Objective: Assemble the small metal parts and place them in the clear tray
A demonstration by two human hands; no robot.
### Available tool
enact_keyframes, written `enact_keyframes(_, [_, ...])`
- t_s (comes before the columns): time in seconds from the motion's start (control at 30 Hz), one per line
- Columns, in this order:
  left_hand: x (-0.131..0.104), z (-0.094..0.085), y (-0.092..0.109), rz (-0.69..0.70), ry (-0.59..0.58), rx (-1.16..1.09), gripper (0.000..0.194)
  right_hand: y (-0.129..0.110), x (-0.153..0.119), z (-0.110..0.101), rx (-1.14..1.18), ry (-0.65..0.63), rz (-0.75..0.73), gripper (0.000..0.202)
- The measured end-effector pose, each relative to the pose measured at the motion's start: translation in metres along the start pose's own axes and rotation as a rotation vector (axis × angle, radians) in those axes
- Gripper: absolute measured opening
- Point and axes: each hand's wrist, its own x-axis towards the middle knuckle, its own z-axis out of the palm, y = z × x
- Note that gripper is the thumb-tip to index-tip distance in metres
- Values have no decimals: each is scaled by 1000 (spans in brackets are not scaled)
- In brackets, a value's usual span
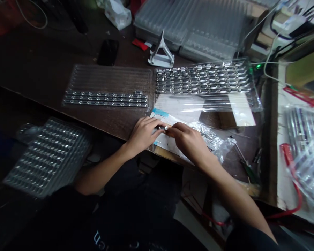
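At the table's front edge, my left hand [146,131] pinches a small silver metal connector [162,128] between thumb and forefinger. My right hand [186,137] is closed against the connector's right end; whatever its fingertips hold is hidden behind them. Both hands are above a white sheet with blue tape [160,112]. Just right of my right hand lies a clear plastic bag [209,134] with small shiny pieces in it. Beyond my hands, a left clear tray [107,78] has connectors in its front rows, and a right clear tray [219,101] has them in its back rows.
A white stand [161,57] and a dark phone [108,52] are behind the trays. Stacked clear trays [206,21] sit at the back. A green-handled screwdriver [247,167] lies at right. Lower left, another stack of filled trays [45,157] stands below table level.
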Motion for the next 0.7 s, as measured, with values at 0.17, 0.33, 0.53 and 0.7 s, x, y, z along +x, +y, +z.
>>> enact_keyframes(0.17, [3,0,7,-27,64,-18,6,20,-12,-21,121,12,74,22])
enact_keyframes(0.33, [12,8,23,38,89,-129,5,30,-23,-34,76,-238,128,15])
enact_keyframes(0.53, [19,25,26,34,39,-84,5,20,-23,-26,10,-270,80,16])
enact_keyframes(0.7, [18,28,23,30,41,-73,4,19,-25,-27,-32,-266,74,15])
